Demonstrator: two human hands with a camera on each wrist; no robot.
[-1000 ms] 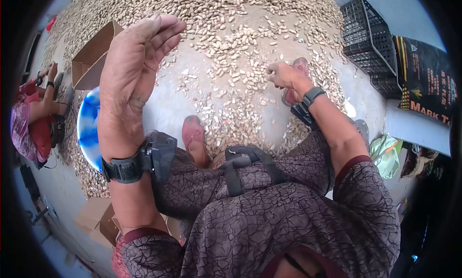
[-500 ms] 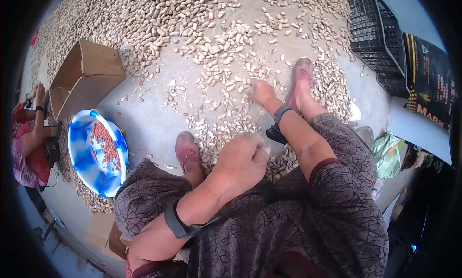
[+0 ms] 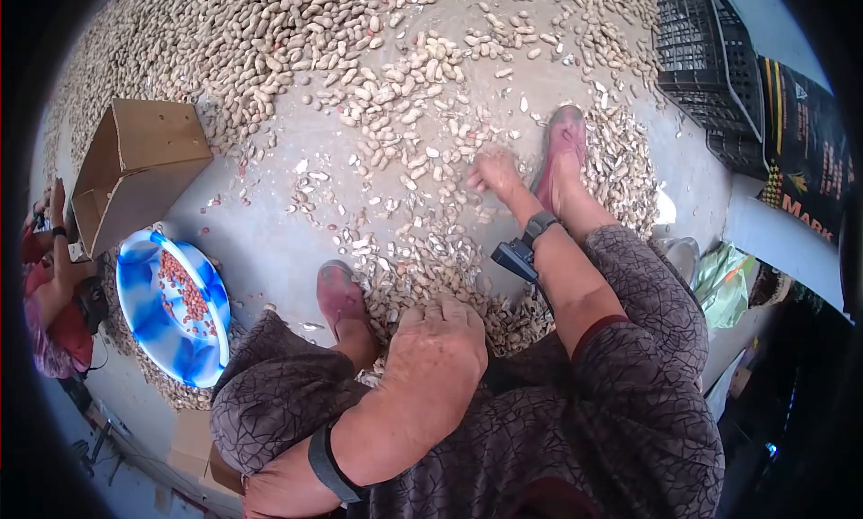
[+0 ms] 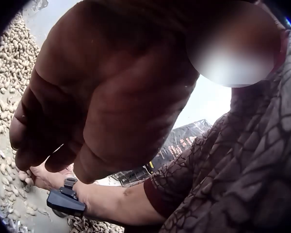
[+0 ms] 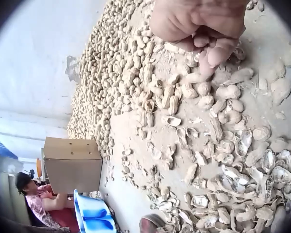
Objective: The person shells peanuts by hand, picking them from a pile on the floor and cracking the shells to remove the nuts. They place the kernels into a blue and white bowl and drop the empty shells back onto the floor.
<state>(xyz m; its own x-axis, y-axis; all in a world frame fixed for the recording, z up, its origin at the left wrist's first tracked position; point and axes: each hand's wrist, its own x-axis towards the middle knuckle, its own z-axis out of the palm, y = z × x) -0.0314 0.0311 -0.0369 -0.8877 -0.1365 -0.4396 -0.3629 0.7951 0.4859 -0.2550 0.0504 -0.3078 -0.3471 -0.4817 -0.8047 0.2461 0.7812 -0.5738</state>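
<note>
My left hand (image 3: 431,357) is palm down over the broken peanut shells (image 3: 431,267) between my feet. In the left wrist view its palm shows, the fingers (image 4: 104,141) loosely bent with nothing visible between them. My right hand (image 3: 496,173) is low by the unshelled peanuts (image 3: 427,65) near my right shoe. Its fingers (image 5: 218,53) are curled, their tips right at the peanuts on the floor; I cannot tell whether one is in its grip. Reddish shelled kernels (image 3: 187,294) lie in a blue and white basin (image 3: 135,276) to my left.
A cardboard box (image 3: 162,141) lies behind the basin, with a seated person (image 3: 58,294) beyond. Black plastic crates (image 3: 706,61) and a printed black sack (image 3: 809,150) stand at the right. My shoes (image 3: 342,294) flank the shell pile. A green bag (image 3: 724,285) lies right of my knee.
My left hand has come down from its raised place at the left to the shells between my feet. My right hand has shifted slightly left and down, staying near the peanuts. The view has tilted.
</note>
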